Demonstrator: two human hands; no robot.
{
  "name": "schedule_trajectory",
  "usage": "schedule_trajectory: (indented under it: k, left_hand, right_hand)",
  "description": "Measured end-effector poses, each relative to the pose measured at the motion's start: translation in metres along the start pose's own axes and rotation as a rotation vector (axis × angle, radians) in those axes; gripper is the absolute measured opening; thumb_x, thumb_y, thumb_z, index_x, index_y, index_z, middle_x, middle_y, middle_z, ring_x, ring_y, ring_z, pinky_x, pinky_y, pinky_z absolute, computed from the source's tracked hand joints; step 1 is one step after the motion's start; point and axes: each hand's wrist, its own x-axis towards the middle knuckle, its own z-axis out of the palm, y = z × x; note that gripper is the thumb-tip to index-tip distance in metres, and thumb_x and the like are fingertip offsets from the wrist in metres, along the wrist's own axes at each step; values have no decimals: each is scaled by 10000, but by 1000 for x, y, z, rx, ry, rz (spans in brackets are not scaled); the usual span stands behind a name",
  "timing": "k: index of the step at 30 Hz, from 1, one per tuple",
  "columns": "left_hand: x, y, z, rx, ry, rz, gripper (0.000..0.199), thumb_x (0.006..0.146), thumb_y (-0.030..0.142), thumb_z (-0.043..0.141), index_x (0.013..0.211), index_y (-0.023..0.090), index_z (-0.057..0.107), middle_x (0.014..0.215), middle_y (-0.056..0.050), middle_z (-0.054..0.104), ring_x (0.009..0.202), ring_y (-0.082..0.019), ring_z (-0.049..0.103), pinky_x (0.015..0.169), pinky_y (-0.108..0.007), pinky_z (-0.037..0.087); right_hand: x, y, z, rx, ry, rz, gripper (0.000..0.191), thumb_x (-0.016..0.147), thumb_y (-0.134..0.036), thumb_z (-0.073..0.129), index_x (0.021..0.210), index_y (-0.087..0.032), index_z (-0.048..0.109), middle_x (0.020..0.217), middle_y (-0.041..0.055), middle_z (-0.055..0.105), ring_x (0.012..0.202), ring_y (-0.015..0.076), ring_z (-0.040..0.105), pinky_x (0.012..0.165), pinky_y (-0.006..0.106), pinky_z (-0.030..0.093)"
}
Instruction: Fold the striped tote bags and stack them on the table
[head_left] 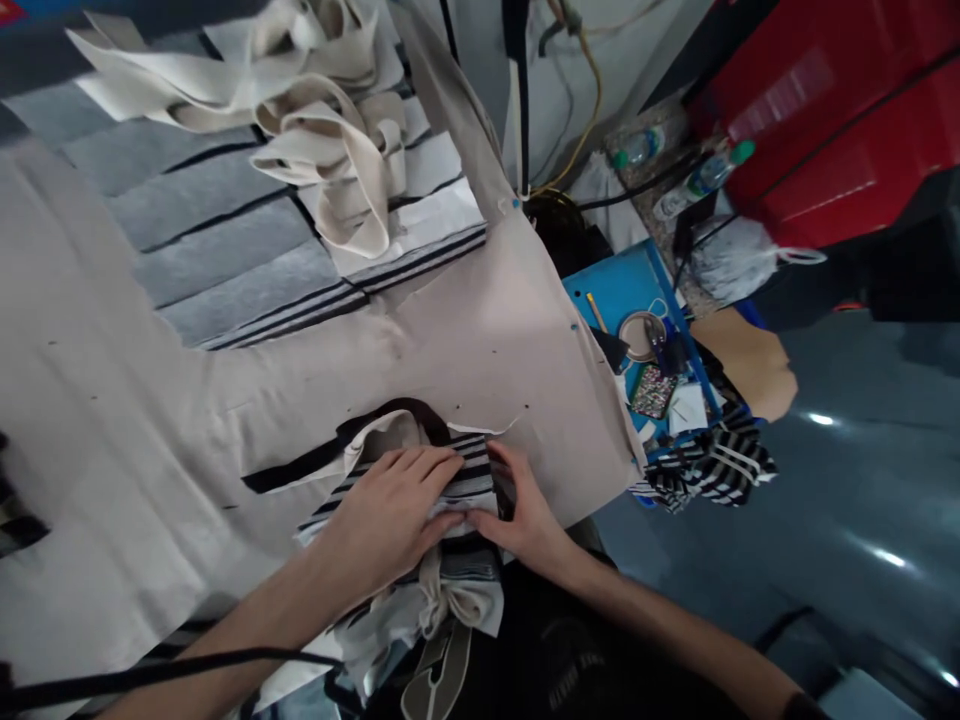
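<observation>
A folded piece of black, white and grey striped fabric (474, 470) lies at the near edge of the covered table. My left hand (401, 495) rests flat across it, fingers stretched out and thumb low on a white strip. At the fabric's right edge, my right hand (529, 515) grips it between thumb and forefinger; its other fingers are mostly hidden. The two thumbs nearly touch. Behind the left hand loops a black and cream strap (300, 468). Closer to my body, more striped pieces with bunched cream straps (457, 603) hang over my lap.
Overlapping rows of grey fabric panels (225, 250) with cream straps (360, 215) lie on the table's far side. Right of the pinned beige table cover (517, 340) stands a blue tray (611, 285) holding tape and small tools. Plastic bottles (697, 185) lie beyond it.
</observation>
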Motion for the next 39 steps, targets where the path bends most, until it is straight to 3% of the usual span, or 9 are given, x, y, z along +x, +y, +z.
schedule_trajectory:
  k: [11,24,31,39]
  left_hand:
    - [4,-4,2,47,-28,86,424,936,262,623,1341,159,549,1349,-126,660,1229,-313,600,1021,-476,469]
    - [6,1,2,3,-52,74,384,861,170,637,1242,150,587,1239,-123,657,1122,-301,588,952,-455,472]
    - [4,-1,4,-10,-85,101,408,862,175,641,1266,148,586,1263,-123,659,1142,-293,581,973,-448,444]
    - [0,-1,5,-17,-86,134,436,876,168,615,1309,149,567,1287,-123,668,1180,-287,577,1017,-461,420]
  right_hand:
    - [-4,9,5,-63,12,-32,919,737,-273,826,1514,-245,335,1453,158,460,1393,316,482,1196,543,420]
    - [-6,16,3,-197,7,-76,1007,698,-256,828,1545,-239,283,1474,174,439,1406,330,476,1186,552,441]
    - [9,6,-15,-478,-83,-390,778,772,-384,775,1444,-256,406,1535,165,371,1495,371,331,1230,622,328]
    - [17,-2,-22,-521,-153,-312,802,687,-446,844,1360,-236,463,1535,172,349,1477,368,322,1232,593,305]
